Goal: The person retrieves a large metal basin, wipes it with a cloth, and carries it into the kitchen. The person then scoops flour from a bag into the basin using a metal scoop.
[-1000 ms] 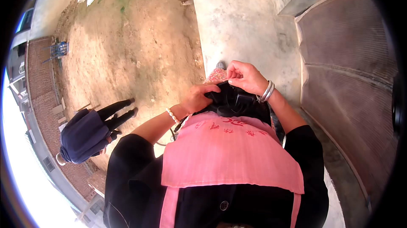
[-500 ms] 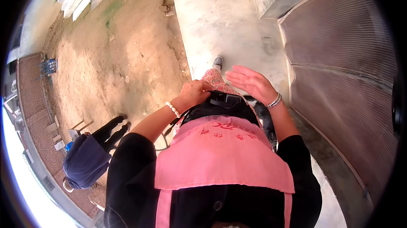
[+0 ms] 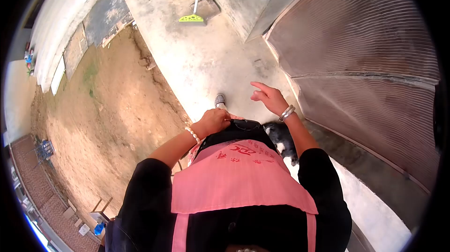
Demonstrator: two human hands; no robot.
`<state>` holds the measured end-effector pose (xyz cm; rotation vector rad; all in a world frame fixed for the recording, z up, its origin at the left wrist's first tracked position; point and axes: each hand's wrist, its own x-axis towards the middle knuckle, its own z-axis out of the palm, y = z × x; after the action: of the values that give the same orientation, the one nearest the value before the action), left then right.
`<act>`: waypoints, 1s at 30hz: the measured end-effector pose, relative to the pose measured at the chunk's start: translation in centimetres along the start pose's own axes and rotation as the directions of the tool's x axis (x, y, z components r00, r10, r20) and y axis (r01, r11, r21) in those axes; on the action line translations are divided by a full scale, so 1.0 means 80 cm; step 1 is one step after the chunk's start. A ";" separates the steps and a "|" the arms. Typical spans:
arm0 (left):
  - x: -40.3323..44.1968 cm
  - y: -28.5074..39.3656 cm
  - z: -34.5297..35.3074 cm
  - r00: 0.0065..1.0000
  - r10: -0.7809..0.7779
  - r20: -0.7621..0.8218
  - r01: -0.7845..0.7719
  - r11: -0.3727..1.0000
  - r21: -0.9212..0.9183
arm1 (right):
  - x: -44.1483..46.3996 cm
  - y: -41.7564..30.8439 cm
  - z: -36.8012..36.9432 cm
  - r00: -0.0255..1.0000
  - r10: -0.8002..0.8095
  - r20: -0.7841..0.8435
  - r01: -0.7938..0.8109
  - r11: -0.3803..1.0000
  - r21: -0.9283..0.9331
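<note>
At the front of my waist, my left hand (image 3: 213, 122), with a beaded bracelet, is closed on the edge of a black waist bag (image 3: 234, 131). A dark, glossy flat item (image 3: 245, 124) shows at the bag's top. My right hand (image 3: 270, 100), with silver bangles at the wrist, is raised to the right of the bag and apart from it. Its index finger is stretched out while the other fingers bend partly; it holds nothing. Below both hands hangs a pink apron (image 3: 239, 172) with red lettering. A checked shoe (image 3: 220, 100) shows on the concrete ahead.
A black-and-white animal (image 3: 281, 140) is close by my right side. Ahead, a yellow-green broom (image 3: 191, 18) stands on the concrete path (image 3: 234, 60). Bare dirt (image 3: 112, 111) lies left; a ribbed brown panel (image 3: 361, 69) borders the right. A blue object (image 3: 46, 149) stands far left.
The view has turned, bringing the broom nearer the centre. My right hand has gone from flat and spread to partly curled with its index finger out. The other person has nearly left view.
</note>
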<state>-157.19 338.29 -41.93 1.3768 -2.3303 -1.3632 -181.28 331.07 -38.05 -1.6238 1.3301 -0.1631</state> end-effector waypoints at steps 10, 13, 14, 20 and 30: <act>0.161 0.012 -0.144 0.949 0.239 0.205 -0.169 0.936 -0.309 | 0.016 -0.032 -0.195 0.696 -0.340 -0.633 0.297 0.938 -0.177; 0.209 0.054 -0.194 0.970 -0.072 0.233 0.183 0.846 -0.500 | 0.035 -0.052 -0.284 0.595 -0.442 -0.672 0.348 0.895 -0.280; 0.225 0.068 -0.203 0.987 0.017 0.158 0.065 0.864 -0.499 | 0.027 -0.048 -0.314 0.611 -0.416 -0.673 0.252 0.909 -0.332; 0.337 0.198 -0.219 0.959 0.282 0.008 -0.229 0.796 -0.560 | -0.099 0.027 -0.444 -0.259 -0.176 -0.950 -0.099 0.983 -0.155; 0.652 0.631 -0.151 0.594 0.751 0.289 -0.211 0.492 -0.845 | -0.069 0.194 -0.735 0.408 -0.294 -0.864 0.667 0.742 0.062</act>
<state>-214.23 301.00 -14.29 -0.1275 -1.7254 -2.3640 -231.07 302.26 -17.56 -1.5521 1.2439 -1.6694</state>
